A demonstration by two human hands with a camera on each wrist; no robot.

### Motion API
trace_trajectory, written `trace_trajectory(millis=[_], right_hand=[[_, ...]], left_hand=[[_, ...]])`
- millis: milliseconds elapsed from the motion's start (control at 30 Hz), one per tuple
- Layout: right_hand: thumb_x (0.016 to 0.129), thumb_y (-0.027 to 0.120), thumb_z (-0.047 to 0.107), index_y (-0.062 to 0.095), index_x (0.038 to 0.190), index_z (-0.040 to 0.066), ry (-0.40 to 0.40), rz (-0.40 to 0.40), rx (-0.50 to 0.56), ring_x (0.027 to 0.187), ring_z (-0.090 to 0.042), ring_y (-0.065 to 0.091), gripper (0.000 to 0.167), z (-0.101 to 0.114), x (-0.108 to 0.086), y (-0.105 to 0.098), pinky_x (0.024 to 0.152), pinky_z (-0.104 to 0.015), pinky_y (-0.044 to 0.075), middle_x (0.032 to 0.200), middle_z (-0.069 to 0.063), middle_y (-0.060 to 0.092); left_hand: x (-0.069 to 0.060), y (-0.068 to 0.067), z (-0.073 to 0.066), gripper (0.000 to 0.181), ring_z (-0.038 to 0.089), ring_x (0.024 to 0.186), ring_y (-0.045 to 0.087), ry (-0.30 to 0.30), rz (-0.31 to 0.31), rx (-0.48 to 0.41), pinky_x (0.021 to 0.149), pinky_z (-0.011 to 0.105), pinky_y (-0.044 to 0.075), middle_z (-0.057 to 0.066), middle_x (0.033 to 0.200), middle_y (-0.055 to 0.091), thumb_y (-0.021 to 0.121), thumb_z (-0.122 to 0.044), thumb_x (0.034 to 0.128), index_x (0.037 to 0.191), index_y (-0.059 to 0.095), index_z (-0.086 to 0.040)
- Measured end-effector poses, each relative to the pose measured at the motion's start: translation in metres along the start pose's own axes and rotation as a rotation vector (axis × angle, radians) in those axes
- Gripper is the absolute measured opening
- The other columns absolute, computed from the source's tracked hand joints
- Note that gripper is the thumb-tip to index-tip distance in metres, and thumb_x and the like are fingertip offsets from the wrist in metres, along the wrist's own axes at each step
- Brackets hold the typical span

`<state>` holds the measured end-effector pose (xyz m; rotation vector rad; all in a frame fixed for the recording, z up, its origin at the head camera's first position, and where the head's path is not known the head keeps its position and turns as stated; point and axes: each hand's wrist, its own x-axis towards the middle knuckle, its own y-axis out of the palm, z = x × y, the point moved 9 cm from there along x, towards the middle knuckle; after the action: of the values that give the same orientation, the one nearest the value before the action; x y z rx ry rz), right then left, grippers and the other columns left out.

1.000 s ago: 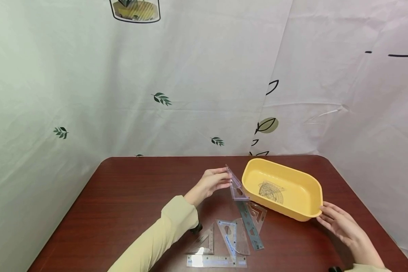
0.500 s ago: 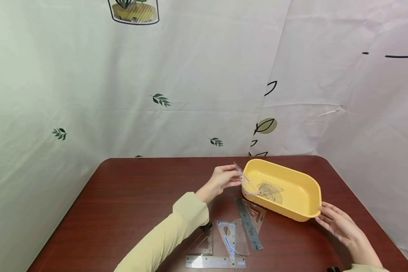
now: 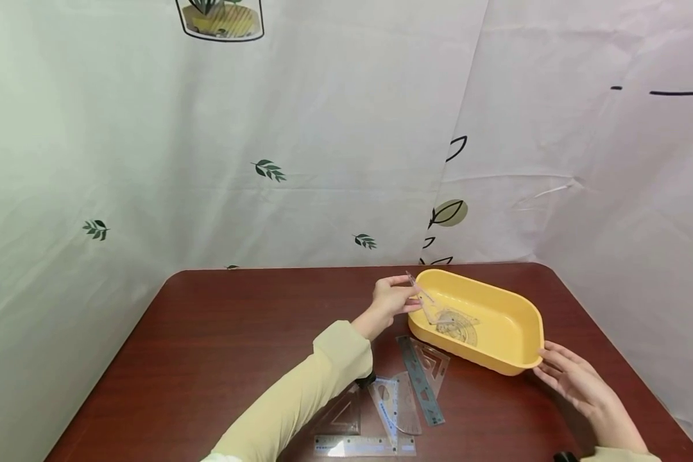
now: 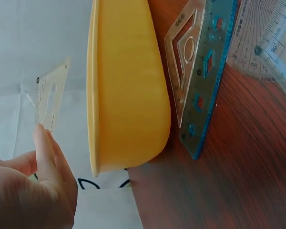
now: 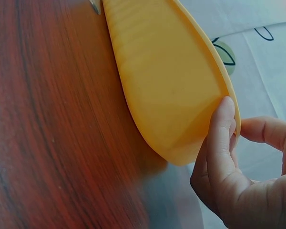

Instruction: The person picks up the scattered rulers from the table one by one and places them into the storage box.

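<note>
My left hand (image 3: pixel 388 301) pinches a clear set square (image 4: pixel 51 98) between thumb and fingers, over the left end of a yellow plastic basin (image 3: pixel 511 301). In the left wrist view the set square stands tilted above the basin's rim, apart from it. At the basin's right end my right hand (image 3: pixel 577 388) grips the rim, and the right wrist view shows the thumb and fingers (image 5: pixel 222 119) on either side of it. A clear protractor (image 3: pixel 459 327) lies in the basin, together with another transparent piece whose outline is hard to make out.
In front of the basin lie a teal ruler (image 3: pixel 420 382) and a clear set square (image 3: pixel 439 369). Nearer me are a blue-marked set square (image 3: pixel 385 404), a protractor (image 3: pixel 409 410), another set square (image 3: pixel 346 417) and a clear ruler (image 3: pixel 343 445). A patterned cloth (image 3: pixel 323 128) hangs behind the table.
My left hand has moved right with the set square, from beside the basin to over its left end. The right hand has kept its hold on the rim.
</note>
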<state>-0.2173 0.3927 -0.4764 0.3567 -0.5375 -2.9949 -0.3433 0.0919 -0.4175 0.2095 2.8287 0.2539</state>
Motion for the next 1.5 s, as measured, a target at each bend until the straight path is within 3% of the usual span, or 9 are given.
trace_trajectory(millis=[333, 633, 867, 1167, 1400, 1500], right_hand=[[0.101, 0.041, 0.006, 0.067, 0.099, 0.025, -0.011, 0.035, 0.004, 0.089, -0.006, 0.065, 0.032, 0.001, 0.001, 0.000, 0.079, -0.020, 0.056, 0.097, 0.008, 0.067], [0.101, 0.044, 0.007, 0.066, 0.098, 0.026, 0.004, -0.017, -0.024, 0.087, -0.005, 0.064, 0.029, 0.000, 0.000, -0.001, 0.078, -0.020, 0.056, 0.096, 0.009, 0.066], [0.101, 0.044, 0.009, 0.066, 0.098, 0.027, 0.014, -0.033, -0.032, 0.087, -0.005, 0.064, 0.028, 0.001, -0.002, 0.000, 0.078, -0.019, 0.055, 0.095, 0.009, 0.066], [0.101, 0.046, 0.008, 0.066, 0.098, 0.026, 0.016, -0.039, -0.028, 0.087, -0.005, 0.064, 0.027, 0.001, -0.002, 0.004, 0.078, -0.019, 0.055, 0.095, 0.009, 0.066], [0.100, 0.044, 0.006, 0.065, 0.097, 0.025, 0.012, -0.062, -0.024, 0.085, -0.005, 0.064, 0.028, -0.001, -0.002, 0.003, 0.077, -0.019, 0.056, 0.094, 0.008, 0.066], [0.100, 0.044, 0.006, 0.065, 0.097, 0.025, 0.009, -0.070, -0.018, 0.085, -0.005, 0.064, 0.028, -0.001, -0.003, 0.003, 0.076, -0.019, 0.056, 0.093, 0.008, 0.065]], left_hand=[[0.011, 0.019, 0.005, 0.040, 0.024, 0.066, 0.072, 0.016, -0.030, 0.026, 0.069, 0.036, 0.059, 0.021, 0.100, 0.070, 0.065, 0.004, 0.0865, 0.126, 0.058, 0.003], [0.010, 0.031, 0.007, 0.038, 0.012, 0.055, 0.064, 0.055, -0.058, 0.145, 0.064, 0.034, 0.059, 0.019, 0.095, 0.072, 0.065, 0.004, 0.0867, 0.124, 0.060, 0.000], [0.016, 0.045, 0.014, 0.040, 0.018, 0.058, 0.067, 0.025, -0.063, 0.162, 0.060, 0.031, 0.059, 0.018, 0.090, 0.072, 0.064, 0.008, 0.0850, 0.124, 0.061, 0.000], [0.029, 0.053, 0.022, 0.039, 0.026, 0.059, 0.071, 0.004, -0.108, 0.355, 0.053, 0.030, 0.057, 0.017, 0.073, 0.071, 0.068, 0.006, 0.0805, 0.118, 0.068, -0.005], [0.028, 0.060, 0.025, 0.039, 0.030, 0.061, 0.071, 0.002, -0.085, 0.389, 0.055, 0.033, 0.058, 0.019, 0.092, 0.071, 0.067, 0.009, 0.0791, 0.117, 0.068, -0.002], [0.025, 0.062, 0.025, 0.039, 0.031, 0.062, 0.071, 0.003, -0.075, 0.400, 0.059, 0.036, 0.059, 0.020, 0.091, 0.071, 0.066, 0.010, 0.0791, 0.117, 0.067, -0.001]])
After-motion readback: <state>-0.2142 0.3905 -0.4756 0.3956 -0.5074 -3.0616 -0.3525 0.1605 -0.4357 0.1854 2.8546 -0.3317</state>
